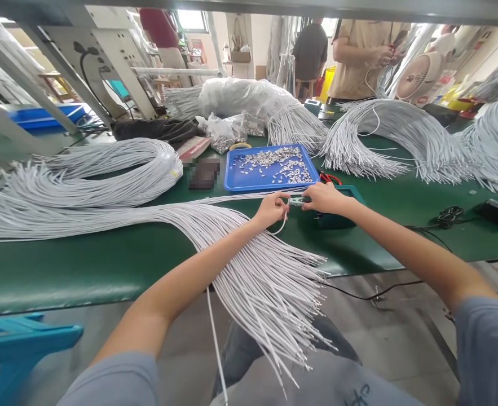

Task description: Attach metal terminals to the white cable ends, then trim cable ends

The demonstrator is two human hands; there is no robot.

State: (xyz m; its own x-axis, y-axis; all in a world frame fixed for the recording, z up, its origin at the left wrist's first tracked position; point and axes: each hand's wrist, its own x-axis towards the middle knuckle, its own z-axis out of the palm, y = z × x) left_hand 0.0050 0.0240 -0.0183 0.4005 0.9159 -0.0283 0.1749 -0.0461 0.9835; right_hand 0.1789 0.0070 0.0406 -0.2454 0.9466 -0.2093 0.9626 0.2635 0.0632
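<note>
Your left grip (271, 210) pinches a cable (283, 226), your right grip (325, 199) a pale-green piece (296, 201); apparently fitting them together, you'd need steady alignment.

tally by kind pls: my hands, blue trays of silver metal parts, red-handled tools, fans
Hands: 2 (left hand, right hand)
Blue tray of silver metal parts: 1
Red-handled tool, partly hidden: 1
Fan, in the background: 1
Total: 5, counting the tray but not its separate parts
</note>
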